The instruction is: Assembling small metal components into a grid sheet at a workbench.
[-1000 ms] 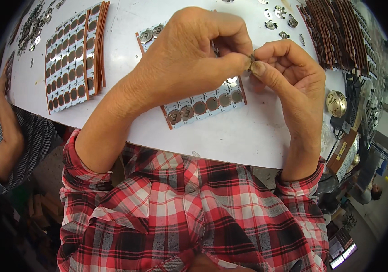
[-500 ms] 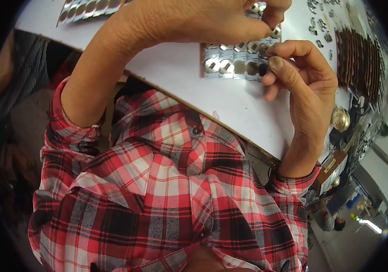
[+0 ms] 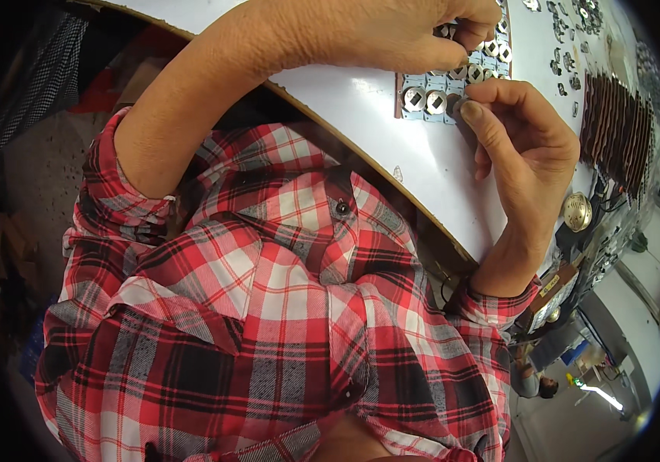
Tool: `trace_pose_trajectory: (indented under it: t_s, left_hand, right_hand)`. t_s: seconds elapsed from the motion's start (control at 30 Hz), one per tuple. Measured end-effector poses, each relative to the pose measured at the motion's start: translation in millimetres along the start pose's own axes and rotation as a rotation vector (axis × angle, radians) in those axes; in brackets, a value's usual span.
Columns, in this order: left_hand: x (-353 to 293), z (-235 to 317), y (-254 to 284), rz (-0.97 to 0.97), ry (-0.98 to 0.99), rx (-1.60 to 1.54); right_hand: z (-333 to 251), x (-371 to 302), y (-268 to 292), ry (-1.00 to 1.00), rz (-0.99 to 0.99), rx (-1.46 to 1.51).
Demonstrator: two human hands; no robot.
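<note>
Moved leftward along the near row of the pale-blue circuit panel (image 3: 427, 117) since 0.5 s ago, with right hand (image 3: 529, 146) thumb and index close together; cannot tell whether gripping anything. Curled above the panel with left hand (image 3: 391, 35), grip likewise untellable. Set just beside right fingertips: 2 round metal clips (image 3: 414, 99). Farther right on white table (image 3: 361, 112): loose clips (image 3: 575, 82), stacked panels (image 3: 615, 131).

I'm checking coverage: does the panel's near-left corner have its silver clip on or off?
On: a round silver clip with a dark, diamond-shaped opening sits at that corner of the light-blue panel.
</note>
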State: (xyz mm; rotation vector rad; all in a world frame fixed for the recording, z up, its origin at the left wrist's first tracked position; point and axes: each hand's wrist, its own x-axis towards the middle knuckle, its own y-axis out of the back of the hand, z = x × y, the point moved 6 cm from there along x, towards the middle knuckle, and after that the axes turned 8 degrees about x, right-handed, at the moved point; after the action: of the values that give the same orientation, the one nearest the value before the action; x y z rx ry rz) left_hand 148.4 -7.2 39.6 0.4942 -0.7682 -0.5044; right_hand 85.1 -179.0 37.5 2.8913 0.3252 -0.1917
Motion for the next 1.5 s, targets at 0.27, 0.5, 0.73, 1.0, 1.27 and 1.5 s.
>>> trace_pose_trajectory:
  t_s: [0.27, 0.5, 0.73, 1.0, 1.27, 1.5]
  left_hand:
    - [-14.7, 18.5, -1.6, 0.178, 0.02, 0.146]
    - [-16.1, 35.4, -5.1, 0.178, 0.011, 0.485]
    - [-16.1, 23.9, -1.6, 0.185, 0.084, 0.131]
    - [-16.0, 25.2, -1.3, 0.165, 0.098, 0.113]
    - [-14.8, 23.6, -3.9, 0.151, 0.079, 0.115]
    - [-17.1, 27.8, 2.0, 0.269, -0.007, 0.157]
  right_hand:
    - [-1.0, -2.4, -2.3, 0.032, 0.08, -0.027]
    - [1.7, -4.3, 3.2, 0.03, 0.037, -0.102]
    - [-1.4, -5.5, 0.7, 0.137, 0.037, -0.153]
    - [-5.0, -2.4, 1.1, 0.073, -0.045, -0.166]
    - [-4.3, -4.2, 4.0, 0.084, 0.012, -0.206]
    - [-3.8, -2.6, 1.2, 0.079, 0.02, -0.171]
